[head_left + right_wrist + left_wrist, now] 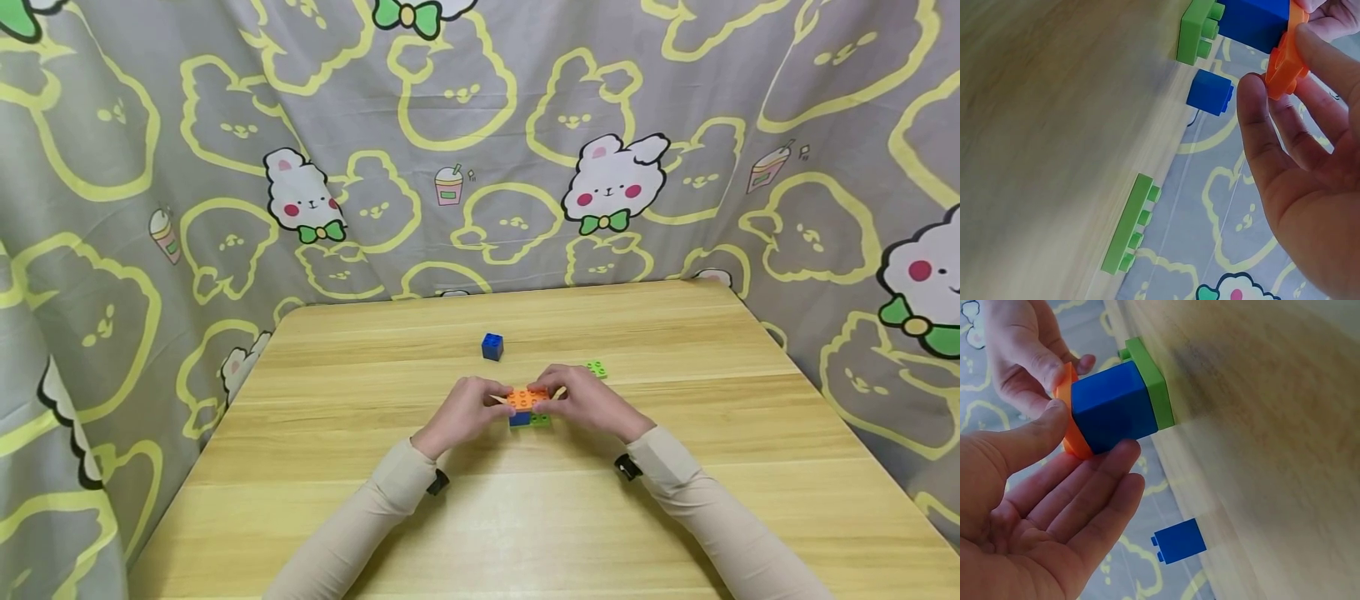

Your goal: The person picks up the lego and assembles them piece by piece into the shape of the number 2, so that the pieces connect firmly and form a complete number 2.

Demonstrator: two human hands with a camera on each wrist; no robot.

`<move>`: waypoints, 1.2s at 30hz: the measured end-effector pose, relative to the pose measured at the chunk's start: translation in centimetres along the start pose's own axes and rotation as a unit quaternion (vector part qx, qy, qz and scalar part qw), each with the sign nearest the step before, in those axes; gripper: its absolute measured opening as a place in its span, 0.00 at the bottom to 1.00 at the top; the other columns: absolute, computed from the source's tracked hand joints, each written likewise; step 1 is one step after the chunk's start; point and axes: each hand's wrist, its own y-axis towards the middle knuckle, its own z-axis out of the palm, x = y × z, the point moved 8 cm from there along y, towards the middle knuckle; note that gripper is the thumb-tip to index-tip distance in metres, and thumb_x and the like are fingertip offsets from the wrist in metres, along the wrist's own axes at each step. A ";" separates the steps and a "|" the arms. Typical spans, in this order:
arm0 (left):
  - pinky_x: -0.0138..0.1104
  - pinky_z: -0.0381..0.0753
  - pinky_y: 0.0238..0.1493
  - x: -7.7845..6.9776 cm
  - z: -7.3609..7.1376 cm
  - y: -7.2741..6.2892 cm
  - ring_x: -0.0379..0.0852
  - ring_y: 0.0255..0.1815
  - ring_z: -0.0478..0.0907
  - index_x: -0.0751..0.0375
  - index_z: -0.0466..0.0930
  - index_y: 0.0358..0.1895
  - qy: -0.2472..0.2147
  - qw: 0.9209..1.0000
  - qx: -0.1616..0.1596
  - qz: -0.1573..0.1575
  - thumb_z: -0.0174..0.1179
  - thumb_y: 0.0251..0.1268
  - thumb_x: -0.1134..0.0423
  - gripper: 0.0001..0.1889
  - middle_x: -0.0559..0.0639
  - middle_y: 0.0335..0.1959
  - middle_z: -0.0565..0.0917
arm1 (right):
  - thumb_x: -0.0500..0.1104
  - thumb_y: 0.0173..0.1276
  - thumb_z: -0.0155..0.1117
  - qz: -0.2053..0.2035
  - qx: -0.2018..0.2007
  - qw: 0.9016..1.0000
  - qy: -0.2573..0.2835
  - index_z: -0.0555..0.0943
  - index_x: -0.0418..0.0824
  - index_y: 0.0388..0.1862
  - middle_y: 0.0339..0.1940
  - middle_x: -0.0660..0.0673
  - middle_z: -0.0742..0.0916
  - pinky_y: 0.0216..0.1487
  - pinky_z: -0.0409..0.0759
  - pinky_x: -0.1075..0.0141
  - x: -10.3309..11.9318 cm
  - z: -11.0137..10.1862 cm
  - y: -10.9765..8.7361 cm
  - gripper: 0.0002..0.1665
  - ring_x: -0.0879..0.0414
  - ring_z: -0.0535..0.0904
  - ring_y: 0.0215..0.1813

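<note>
A flat orange brick (528,398) lies on top of a blue block (1113,406), which stands on one end of a green flat brick (1152,384). My left hand (471,410) pinches the orange brick's left end, its thumb on the near edge and other fingers stretched beside the blue block. At the opposite end, my right hand (588,402) holds the orange brick between thumb and fingers. In the right wrist view the orange brick (1286,62) juts past the blue block, above the green brick's bare studs (1210,29).
A smaller blue brick (492,347) stands on the wooden table (360,367) beyond the hands. Another green flat brick (1127,225) lies behind my right hand, partly hidden in the head view. A patterned grey curtain (510,108) surrounds the table's back and sides.
</note>
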 end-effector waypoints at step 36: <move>0.33 0.87 0.42 -0.2 0.3 -0.3 0.48 0.44 0.89 0.70 0.83 0.58 -0.001 1.000 0.004 -0.016 0.66 0.70 0.66 0.17 0.61 0.56 0.86 | 0.48 0.70 0.72 0.003 -0.006 1.000 -0.005 0.85 0.39 0.59 0.43 0.51 0.90 0.51 0.85 0.59 -0.3 -1.9 0.7 0.23 0.60 0.84 0.44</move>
